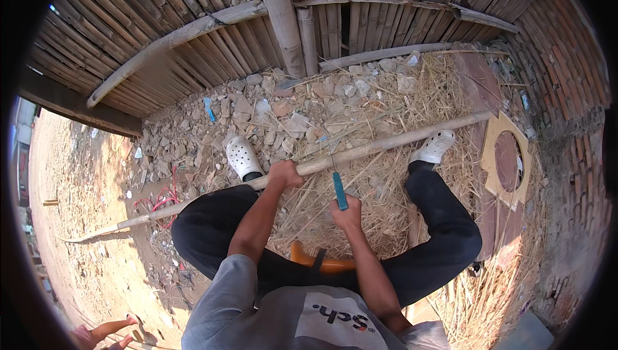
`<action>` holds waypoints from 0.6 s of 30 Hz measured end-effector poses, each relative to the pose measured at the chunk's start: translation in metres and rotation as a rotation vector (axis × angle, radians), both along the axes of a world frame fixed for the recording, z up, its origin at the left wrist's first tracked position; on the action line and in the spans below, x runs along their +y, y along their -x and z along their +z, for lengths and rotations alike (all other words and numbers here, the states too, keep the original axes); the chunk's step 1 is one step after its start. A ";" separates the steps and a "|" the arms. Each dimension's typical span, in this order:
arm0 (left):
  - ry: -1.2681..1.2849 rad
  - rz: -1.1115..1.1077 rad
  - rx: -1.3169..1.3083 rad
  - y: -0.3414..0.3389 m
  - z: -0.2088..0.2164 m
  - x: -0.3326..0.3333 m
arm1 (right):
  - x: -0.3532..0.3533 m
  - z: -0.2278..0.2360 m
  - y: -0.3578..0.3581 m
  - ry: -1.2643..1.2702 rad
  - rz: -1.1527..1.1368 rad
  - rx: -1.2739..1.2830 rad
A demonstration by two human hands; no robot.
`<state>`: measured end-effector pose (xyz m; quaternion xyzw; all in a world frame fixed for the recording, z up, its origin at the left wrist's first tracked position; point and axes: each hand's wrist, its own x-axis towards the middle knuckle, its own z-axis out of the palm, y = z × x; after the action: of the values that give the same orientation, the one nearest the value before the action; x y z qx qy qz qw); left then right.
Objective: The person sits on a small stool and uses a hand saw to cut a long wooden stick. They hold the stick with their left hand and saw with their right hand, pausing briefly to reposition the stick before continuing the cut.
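From the left, I see a long bamboo pole (360, 150) lying across the person's knees; its left end fades into the dusty ground. My left hand (284, 174) has its fingers closed around the pole near the middle. Just right of it, my right hand (347, 213) grips a tool with a blue handle (339, 189); its thin blade touches the pole and is hard to make out against the straw (386, 183). An orange stool (322, 261) is mostly hidden under the legs.
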<state>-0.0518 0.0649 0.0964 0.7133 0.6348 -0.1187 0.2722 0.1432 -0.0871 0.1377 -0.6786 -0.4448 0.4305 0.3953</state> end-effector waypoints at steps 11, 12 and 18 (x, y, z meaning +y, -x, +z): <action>0.046 0.010 0.016 0.009 -0.017 -0.022 | 0.002 -0.015 0.007 0.002 0.013 0.033; 0.046 0.008 0.014 0.013 -0.013 -0.018 | 0.010 -0.012 0.010 -0.003 -0.002 -0.006; 0.103 0.028 0.020 0.016 -0.004 -0.029 | -0.172 0.089 -0.017 0.042 0.042 -0.014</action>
<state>-0.0681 0.0359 0.0929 0.6882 0.6403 -0.1545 0.3040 0.1600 -0.2592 0.2268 -0.6803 -0.4523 0.4433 0.3689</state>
